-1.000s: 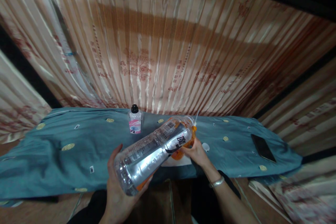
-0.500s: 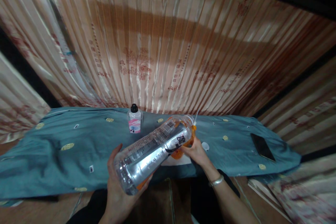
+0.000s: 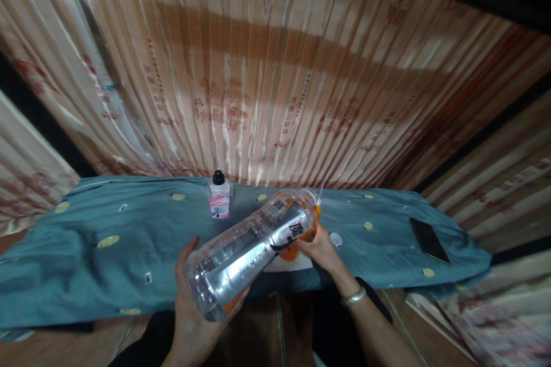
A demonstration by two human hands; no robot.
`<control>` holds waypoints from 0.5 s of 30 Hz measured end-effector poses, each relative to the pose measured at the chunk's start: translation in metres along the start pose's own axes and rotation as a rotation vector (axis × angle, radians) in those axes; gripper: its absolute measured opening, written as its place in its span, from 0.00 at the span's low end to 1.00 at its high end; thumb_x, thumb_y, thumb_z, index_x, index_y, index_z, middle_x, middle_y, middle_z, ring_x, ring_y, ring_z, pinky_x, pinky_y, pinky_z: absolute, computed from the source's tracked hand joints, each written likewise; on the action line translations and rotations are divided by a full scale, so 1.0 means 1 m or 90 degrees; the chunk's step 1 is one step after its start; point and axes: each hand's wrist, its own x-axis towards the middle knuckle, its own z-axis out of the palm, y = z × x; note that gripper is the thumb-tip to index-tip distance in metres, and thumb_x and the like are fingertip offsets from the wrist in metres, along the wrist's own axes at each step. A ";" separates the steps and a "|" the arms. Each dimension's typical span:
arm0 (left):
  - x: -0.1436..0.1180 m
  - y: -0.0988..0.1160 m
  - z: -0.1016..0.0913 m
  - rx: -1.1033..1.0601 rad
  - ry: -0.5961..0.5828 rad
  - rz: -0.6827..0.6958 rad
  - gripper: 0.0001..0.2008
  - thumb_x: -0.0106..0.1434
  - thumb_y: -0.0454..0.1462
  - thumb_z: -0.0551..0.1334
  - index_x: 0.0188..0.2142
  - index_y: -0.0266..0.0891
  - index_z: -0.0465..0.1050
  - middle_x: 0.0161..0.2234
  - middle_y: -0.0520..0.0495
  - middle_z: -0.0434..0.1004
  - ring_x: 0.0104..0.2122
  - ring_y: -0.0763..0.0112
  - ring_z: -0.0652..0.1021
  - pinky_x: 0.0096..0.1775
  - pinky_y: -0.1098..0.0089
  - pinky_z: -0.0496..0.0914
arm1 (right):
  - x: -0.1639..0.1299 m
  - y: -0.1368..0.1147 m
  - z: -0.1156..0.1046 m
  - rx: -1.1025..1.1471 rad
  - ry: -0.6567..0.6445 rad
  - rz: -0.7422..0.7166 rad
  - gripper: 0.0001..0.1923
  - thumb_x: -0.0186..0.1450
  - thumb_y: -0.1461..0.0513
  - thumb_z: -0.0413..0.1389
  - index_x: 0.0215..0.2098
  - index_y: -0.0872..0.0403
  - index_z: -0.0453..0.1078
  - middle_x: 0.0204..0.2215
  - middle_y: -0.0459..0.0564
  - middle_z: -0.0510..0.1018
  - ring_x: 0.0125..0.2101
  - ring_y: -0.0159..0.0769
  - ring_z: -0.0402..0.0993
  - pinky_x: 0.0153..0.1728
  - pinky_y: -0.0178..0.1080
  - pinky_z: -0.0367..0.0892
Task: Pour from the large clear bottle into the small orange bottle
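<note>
A large clear plastic bottle (image 3: 249, 258) with a silver label lies tilted across the middle, its base low at the left and its neck up at the right. My left hand (image 3: 193, 315) is wrapped around the base end. Close to the neck, my right hand (image 3: 325, 249) is closed around an orange container (image 3: 290, 253), mostly hidden behind the clear bottle. The bottle's mouth sits near the container's top, where a thin whitish strip (image 3: 321, 190) sticks up; whether they touch I cannot tell. Beside my right hand lies a white round cap (image 3: 336, 239).
A small clear bottle (image 3: 220, 203) with a black cap and pink label stands toward the back. At the right lies a dark phone (image 3: 429, 239). Teal cloth (image 3: 163, 241) covers the low surface, with a patterned curtain (image 3: 258, 97) behind it.
Almost nothing differs. The view has shifted very slightly, and both hands keep their holds with the clear bottle at about the same tilt.
</note>
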 end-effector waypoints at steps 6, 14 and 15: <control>0.002 -0.010 -0.005 0.030 -0.029 0.011 0.45 0.39 0.43 0.73 0.57 0.58 0.58 0.43 0.52 0.74 0.41 0.53 0.78 0.46 0.45 0.76 | -0.001 -0.002 -0.002 0.031 -0.019 -0.013 0.35 0.48 0.52 0.71 0.51 0.53 0.69 0.44 0.54 0.81 0.45 0.50 0.77 0.49 0.51 0.71; 0.000 -0.005 -0.001 0.001 -0.059 0.009 0.46 0.42 0.43 0.72 0.60 0.57 0.54 0.43 0.51 0.75 0.40 0.55 0.79 0.45 0.46 0.76 | -0.003 0.001 -0.010 0.031 -0.054 -0.101 0.31 0.63 0.40 0.52 0.55 0.49 0.69 0.53 0.53 0.76 0.55 0.48 0.71 0.59 0.50 0.62; -0.001 -0.001 -0.001 -0.005 -0.060 0.010 0.46 0.43 0.43 0.71 0.60 0.56 0.54 0.42 0.51 0.75 0.39 0.56 0.79 0.46 0.46 0.76 | -0.003 0.002 -0.010 0.030 -0.049 -0.097 0.32 0.64 0.39 0.49 0.56 0.49 0.69 0.54 0.53 0.76 0.56 0.49 0.70 0.60 0.50 0.61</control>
